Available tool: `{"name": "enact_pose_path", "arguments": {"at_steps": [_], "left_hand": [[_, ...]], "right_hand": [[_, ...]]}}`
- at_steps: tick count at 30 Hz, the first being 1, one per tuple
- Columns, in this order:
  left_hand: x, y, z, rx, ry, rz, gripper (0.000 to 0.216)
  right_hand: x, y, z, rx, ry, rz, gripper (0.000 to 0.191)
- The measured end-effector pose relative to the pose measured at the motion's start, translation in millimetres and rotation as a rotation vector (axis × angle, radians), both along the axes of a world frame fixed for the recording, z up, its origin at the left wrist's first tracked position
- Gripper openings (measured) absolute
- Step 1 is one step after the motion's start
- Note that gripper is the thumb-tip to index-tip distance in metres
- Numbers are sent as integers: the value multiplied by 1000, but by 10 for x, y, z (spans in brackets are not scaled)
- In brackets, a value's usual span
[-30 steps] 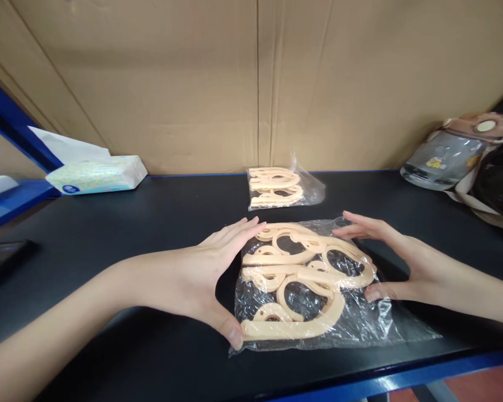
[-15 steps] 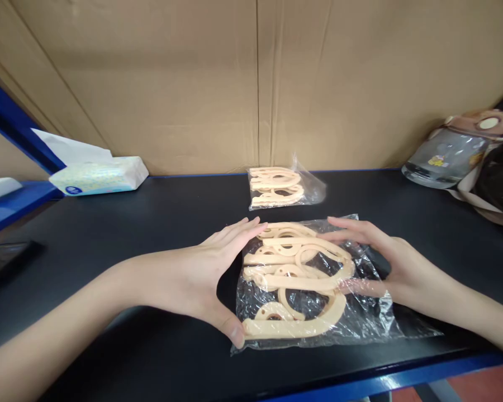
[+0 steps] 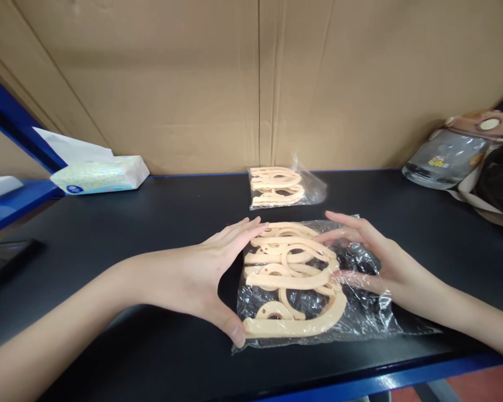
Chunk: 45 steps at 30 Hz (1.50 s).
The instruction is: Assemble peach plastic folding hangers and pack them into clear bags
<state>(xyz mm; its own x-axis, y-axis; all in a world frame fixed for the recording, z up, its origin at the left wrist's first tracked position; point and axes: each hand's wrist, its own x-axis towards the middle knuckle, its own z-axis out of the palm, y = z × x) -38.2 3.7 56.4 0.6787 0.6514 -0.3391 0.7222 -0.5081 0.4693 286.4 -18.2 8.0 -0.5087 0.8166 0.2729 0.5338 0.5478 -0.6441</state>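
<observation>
Several beige plastic folding hangers (image 3: 289,280) lie stacked in a clear plastic bag (image 3: 362,329) on the black tabletop. My left hand (image 3: 197,273) is spread along the bag's left side, with its thumb at the lower left corner and its fingertips at the upper left one. On the right, my right hand (image 3: 373,251) has its fingers apart. Its thumb and a finger touch the film at the curved ends of the hangers, while the index finger is raised. Behind lies a second, smaller-looking clear bag (image 3: 314,190) with similar hangers (image 3: 276,181) in it.
A tissue pack (image 3: 103,176) with a sheet pulled up stands at the back left. A dark flat device (image 3: 8,259) lies at the left edge. At the back right are a clear bottle (image 3: 446,159) and its strap (image 3: 471,195). A cardboard wall (image 3: 184,84) closes the back.
My right hand has moved slightly left, and its index finger has lifted a little. The upper hangers in the near bag have slid left toward my left hand, which stays in place.
</observation>
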Motion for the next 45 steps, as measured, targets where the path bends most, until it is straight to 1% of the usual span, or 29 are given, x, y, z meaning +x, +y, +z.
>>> {"name": "enact_pose_path", "arguments": {"at_steps": [4,9,14,19,22,25,27,29,31,32,34,36,38,41,45], "left_hand": [[25,-8,24,-29,13,14,138],[47,-8,48,-77,55,34,141],[32,-5,37,-54,39,38,141],[24,-7,26,-30,39,18,139],[19,0,31,-40,57,19,141],[25,-1,44,-54,67,27,142],[65,-27,56,-34,34,30,137],[152,-82,72,32,-40,39,119],[280,-157,89,123,-127,39,94],[352,-194,94,157,-158,12,83],[490,-253,91,211,-179,-66,72],[602,-279,60,262,-189,-148,69],[685,-277,0,331,-216,-202,67],[774,-265,-118,425,-235,-241,67],[858,-305,-253,494,-221,-233,73]], "right_hand": [[-85,-3,6,-12,10,-14,69],[-115,-10,12,-4,10,-36,67],[-119,-19,13,-21,-19,-51,68],[-41,-47,26,15,-52,-55,72],[84,-44,40,71,-65,-151,66],[269,-3,36,181,-110,-315,53],[398,35,19,214,-150,-415,53],[494,62,-2,157,-170,-459,58],[530,68,-13,47,-144,-442,61],[522,64,-11,-17,-109,-424,62],[466,48,5,-156,-18,-383,62],[383,34,31,-282,81,-343,64],[304,34,59,-357,158,-302,66],[225,52,100,-360,226,-276,64],[164,66,170,-334,258,-257,60]]}}
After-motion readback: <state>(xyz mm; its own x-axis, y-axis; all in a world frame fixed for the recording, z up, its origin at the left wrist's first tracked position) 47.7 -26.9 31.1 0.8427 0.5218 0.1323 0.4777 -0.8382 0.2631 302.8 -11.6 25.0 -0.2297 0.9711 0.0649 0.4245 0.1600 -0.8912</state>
